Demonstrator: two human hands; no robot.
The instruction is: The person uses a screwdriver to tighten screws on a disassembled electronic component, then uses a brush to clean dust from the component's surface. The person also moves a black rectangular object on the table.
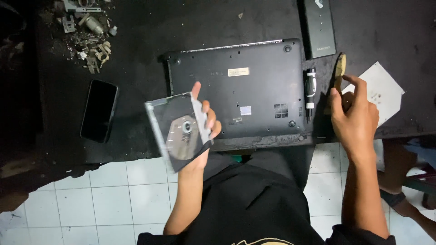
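**Person holding a laptop's optical drive above a dark desk**

Seen from above, a person sits at a black, scuffed desk [181,27] over a white tiled floor [91,199]. The left hand [205,119] is raised just in front of the desk edge, fingers curled closed around a thin, square, grey metal optical drive [179,130] with a round spindle in its middle. The drive is tilted, its flat face turned up to the camera, and it partly overlaps the near left corner of a black plastic laptop [245,86] lying upside down on the desk.

The right hand [354,115] rests at the desk's right edge, fingers loosely bent and half open, touching a small tan brush-like object [339,72]; whether it grips it cannot be told. Between this hand and the laptop lies a black and white screwdriver [310,90]. A white sheet of paper [381,88] sits just beyond the hand.

Farther off, a long black battery bar [319,28] lies at the top, a black smartphone [99,110] at the left, and a heap of small metal scraps [88,36] in the top left corner.
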